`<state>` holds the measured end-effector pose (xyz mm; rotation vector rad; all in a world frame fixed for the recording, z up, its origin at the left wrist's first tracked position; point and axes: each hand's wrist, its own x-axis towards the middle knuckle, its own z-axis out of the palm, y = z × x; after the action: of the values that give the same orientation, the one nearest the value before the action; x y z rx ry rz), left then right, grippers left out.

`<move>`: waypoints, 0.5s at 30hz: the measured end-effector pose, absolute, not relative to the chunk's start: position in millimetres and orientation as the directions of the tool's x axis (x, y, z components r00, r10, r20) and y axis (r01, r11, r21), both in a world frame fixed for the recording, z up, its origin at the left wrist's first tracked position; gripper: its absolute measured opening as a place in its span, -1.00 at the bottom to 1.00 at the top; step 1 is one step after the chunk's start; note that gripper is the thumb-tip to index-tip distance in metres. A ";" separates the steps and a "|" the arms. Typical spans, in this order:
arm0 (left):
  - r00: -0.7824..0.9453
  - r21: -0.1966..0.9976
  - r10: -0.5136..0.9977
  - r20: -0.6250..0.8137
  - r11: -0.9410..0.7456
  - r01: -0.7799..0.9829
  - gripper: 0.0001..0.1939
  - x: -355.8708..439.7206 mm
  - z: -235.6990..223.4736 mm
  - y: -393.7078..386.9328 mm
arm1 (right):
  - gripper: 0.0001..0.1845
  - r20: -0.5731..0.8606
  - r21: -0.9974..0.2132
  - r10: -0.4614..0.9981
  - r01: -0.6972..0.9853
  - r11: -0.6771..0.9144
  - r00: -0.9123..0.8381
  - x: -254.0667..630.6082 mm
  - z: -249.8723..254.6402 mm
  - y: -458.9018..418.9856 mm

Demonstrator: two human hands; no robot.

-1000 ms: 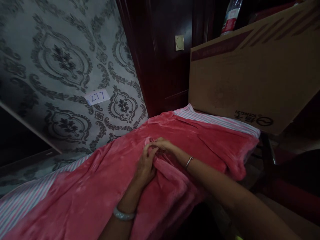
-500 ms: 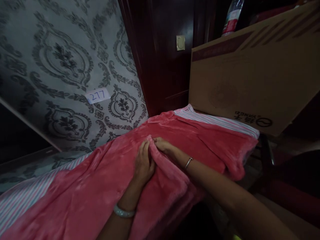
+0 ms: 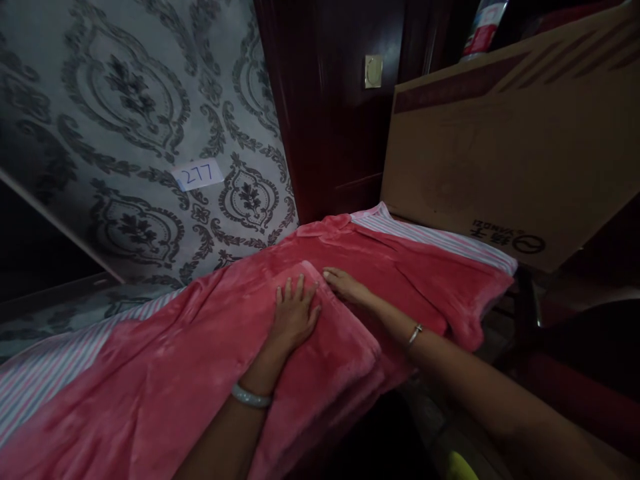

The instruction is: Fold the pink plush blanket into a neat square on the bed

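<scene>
A plush pink-red blanket point(image 3: 210, 360) lies spread out, with its near left part folded over into a layered flap. My left hand point(image 3: 295, 313) rests palm down on that flap close to its corner, fingers spread. Just right of the flap's edge, my right hand point(image 3: 346, 285) touches the blanket with its fingers stretched forward and slightly bent; nothing shows between them. A bangle sits on each wrist. Beneath the blanket, a striped sheet point(image 3: 435, 239) shows along the far right side and at the far left.
Behind the blanket are patterned wallpaper point(image 3: 135, 140) with a paper label point(image 3: 199, 175) reading 277, and a dark red wooden panel point(image 3: 335, 120). A large cardboard box point(image 3: 510, 147) stands at the right, with a plastic bottle point(image 3: 484, 30) above its edge.
Both hands have released the pinched blanket edge. My left hand has flattened onto the fold, and my right hand has shifted slightly right. The folded flap now lies flatter.
</scene>
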<state>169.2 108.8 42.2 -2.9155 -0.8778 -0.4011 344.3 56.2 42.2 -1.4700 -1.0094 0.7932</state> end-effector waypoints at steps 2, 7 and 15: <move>0.823 -0.014 0.524 0.218 -0.842 0.539 -0.43 170.5 41.9 108.0 | -0.47 0.151 -0.950 0.896 0.311 0.015 0.418 335.0 53.9 46.4; 0.837 -0.019 0.503 0.216 -0.855 0.518 -0.44 168.9 34.1 113.9 | -0.33 0.362 -0.605 0.929 0.777 0.173 0.075 282.8 83.7 20.6; 0.822 -0.013 0.549 0.153 -0.830 0.557 -0.39 168.5 40.3 110.8 | -0.20 0.234 -0.335 0.954 0.937 -0.102 0.187 240.8 25.0 -33.3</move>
<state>168.5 110.8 40.3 -2.9440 -0.8941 -0.2205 240.8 -33.3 25.0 -2.0656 -1.7734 0.0574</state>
